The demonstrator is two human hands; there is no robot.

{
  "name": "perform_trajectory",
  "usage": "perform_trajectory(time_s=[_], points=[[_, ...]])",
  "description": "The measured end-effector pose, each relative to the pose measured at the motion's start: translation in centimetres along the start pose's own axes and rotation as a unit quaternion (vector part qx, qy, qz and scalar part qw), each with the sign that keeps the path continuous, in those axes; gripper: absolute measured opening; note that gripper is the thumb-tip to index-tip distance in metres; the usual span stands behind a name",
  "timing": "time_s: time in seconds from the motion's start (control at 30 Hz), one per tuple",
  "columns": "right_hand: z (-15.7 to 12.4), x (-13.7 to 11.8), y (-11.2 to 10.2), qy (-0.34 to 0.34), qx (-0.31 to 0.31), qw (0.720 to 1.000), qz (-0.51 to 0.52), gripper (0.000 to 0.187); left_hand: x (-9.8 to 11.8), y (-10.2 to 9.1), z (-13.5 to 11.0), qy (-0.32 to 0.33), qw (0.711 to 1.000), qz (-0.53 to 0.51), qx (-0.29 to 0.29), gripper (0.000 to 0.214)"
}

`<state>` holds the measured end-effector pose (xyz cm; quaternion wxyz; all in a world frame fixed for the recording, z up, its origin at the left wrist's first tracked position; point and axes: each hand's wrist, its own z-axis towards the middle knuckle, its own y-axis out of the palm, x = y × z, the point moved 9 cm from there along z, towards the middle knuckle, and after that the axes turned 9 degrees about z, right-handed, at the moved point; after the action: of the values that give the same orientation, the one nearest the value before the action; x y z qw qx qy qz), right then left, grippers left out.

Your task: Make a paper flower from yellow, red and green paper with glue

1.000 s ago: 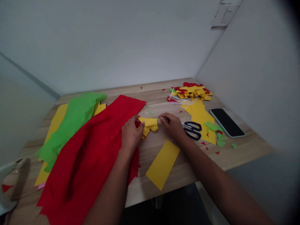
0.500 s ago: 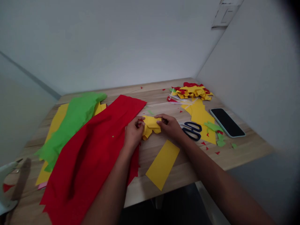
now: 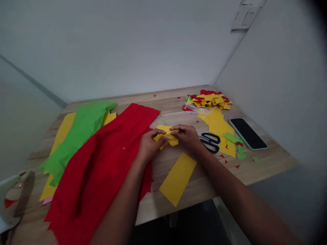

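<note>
Between my hands is a creased piece of yellow paper (image 3: 171,140), with lobed lower edges hanging down over the table. My left hand (image 3: 151,143) pinches its left part between thumb and fingers. On its right side, my right hand (image 3: 186,136) grips the upper edge, fingers bent over it. A flat yellow paper strip (image 3: 177,179) lies on the table just below the hands. Left of my left hand spreads a large red sheet (image 3: 107,160), partly under my forearm. Dark-handled scissors (image 3: 209,142) rest right of my right hand, their blades mostly hidden.
Green crepe-like paper (image 3: 79,136) overlaps yellow sheets (image 3: 61,132) at the left. A pile of red and yellow cut pieces (image 3: 211,99) sits at the back right. A phone (image 3: 247,133) lies near the right edge beside green scraps (image 3: 240,156). A white object (image 3: 6,204) stands at far left.
My left hand has shifted right along the yellow paper, its thumb now near the middle. My right fingers have moved slightly inward over the top edge.
</note>
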<state>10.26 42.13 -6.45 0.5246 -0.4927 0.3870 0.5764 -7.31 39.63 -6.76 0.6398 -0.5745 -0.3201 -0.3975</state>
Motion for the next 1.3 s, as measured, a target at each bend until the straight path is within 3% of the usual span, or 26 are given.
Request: perform_trajectory(time_s=[0.23,0.37,0.43,0.77,0.93,1.03,1.13,1.3], points=[[0.1,0.5,0.2,0.012,-0.004,1.000,0.019,0.024,-0.6,-0.2,0.0,0.003,0.998,0.059,0.007,0.026],[0.0,-0.5,0.9,-0.023,-0.057,0.998,-0.020,0.025,-0.6,-0.5,0.0,-0.026,0.999,0.024,0.001,0.028],[-0.1,-0.8,0.9,-0.043,-0.053,0.996,-0.054,0.022,-0.3,-0.6,0.0,-0.027,0.999,0.028,0.002,0.026],[-0.2,-0.3,1.2,-0.032,-0.035,0.998,-0.044,0.010,2.0,-0.5,-0.6,0.070,0.976,0.201,0.039,0.010],[-0.5,-1.1,1.5,-0.038,-0.049,0.998,-0.025,0.019,2.7,-0.9,-0.7,0.084,0.970,0.221,0.055,0.005],[-0.6,-1.5,1.3,-0.063,-0.057,0.994,-0.062,0.027,2.7,-1.1,-0.7,0.078,0.966,0.238,0.062,0.006],[-0.5,-1.5,1.0,-0.084,-0.052,0.988,-0.117,0.019,2.8,-1.2,-0.7,0.075,0.961,0.259,0.067,0.009],[-0.1,-1.1,1.0,-0.083,-0.044,0.989,-0.116,0.005,2.9,-1.0,-0.7,0.074,0.954,0.284,0.060,0.010]])
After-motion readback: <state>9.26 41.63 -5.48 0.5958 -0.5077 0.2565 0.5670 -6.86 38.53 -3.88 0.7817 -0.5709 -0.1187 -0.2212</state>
